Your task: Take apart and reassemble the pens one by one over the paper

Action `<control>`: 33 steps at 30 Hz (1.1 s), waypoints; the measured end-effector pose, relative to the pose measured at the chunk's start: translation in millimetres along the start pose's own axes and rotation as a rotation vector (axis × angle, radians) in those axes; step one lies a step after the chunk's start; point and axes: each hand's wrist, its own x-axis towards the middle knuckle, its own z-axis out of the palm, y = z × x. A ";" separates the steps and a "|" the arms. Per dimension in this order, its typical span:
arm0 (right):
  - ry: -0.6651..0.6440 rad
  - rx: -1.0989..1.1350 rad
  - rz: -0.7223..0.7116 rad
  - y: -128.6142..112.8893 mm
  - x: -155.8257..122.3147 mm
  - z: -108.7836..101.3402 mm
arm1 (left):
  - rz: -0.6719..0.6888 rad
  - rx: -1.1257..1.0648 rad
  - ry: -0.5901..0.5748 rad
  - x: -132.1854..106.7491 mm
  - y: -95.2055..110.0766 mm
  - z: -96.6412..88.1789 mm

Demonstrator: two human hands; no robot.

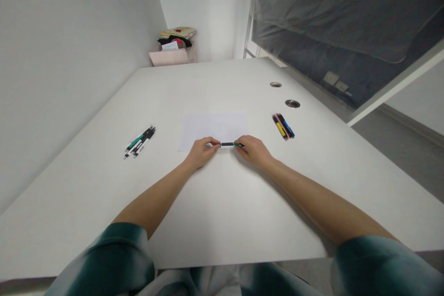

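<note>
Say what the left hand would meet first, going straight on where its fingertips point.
Probably the right hand, holding the other end of the pen that the left hand holds; depth is hard to judge.

- Held pen [227, 144]: plastic by the look, smooth
- Sheet [215, 125]: paper, matt
- Pen pile [140, 141]: plastic-looking, smooth
- Marker bunch [283, 126]: same, plastic-looking
- Table [208, 88]: smooth, faint sheen
- Round inserts [292, 103]: shiny, metal-looking
- Sleeves [118, 249]: soft matt cloth
- Dark cover [329, 4]: creased, dull, cloth-like
</note>
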 end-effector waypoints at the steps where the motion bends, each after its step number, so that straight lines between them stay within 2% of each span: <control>1: 0.002 -0.001 -0.008 0.1 -0.2 0.9 | 0.004 0.003 0.002 -0.3 0.5 -0.1; 7: 0.000 -0.020 -0.016 1.3 -1.1 4.0 | 0.039 0.047 -0.006 -1.3 1.6 -1.1; 15: -0.043 -0.101 -0.037 -5.2 1.0 -2.1 | 0.138 0.151 0.011 -1.4 4.8 -2.8; 23: -0.087 -0.108 0.074 -8.2 1.9 -4.8 | 0.152 0.168 0.016 -2.2 2.9 -1.6; 26: -0.080 -0.108 0.068 -6.9 2.4 -4.8 | 0.142 0.201 0.029 -1.2 1.7 -1.6; 33: -0.031 -0.110 0.012 -5.5 2.0 -5.2 | 0.132 0.270 -0.028 0.6 2.1 -1.1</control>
